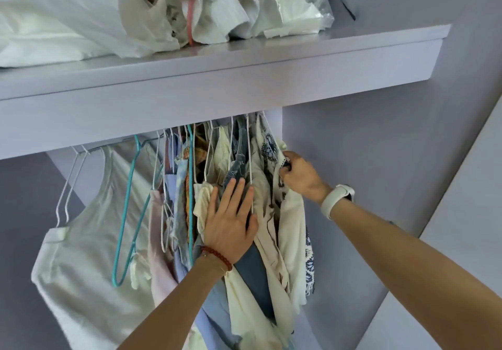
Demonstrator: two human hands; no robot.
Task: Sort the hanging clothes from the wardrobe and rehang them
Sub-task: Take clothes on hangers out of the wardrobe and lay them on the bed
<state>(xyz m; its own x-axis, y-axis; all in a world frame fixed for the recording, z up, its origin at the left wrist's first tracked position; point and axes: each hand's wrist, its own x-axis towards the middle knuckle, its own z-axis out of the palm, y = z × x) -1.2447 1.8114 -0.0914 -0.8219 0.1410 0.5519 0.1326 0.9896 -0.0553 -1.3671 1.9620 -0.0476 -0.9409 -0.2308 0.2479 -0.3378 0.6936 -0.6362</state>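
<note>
Under the shelf (244,78), the clothes (244,165) hang packed toward the right end of the rail. We note the left hand (231,222) laid flat, fingers straight, on the cream and blue garments — apparently holding the bunch aside. The right hand (298,173) has its fingers curled round the patterned top (270,146) at the far right, likely to single it out; whether it also catches the hanger we cannot tell. A teal hanger (130,208) hangs bare — well apart.

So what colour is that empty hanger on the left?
Teal hanger, clearest in the head view.
</note>
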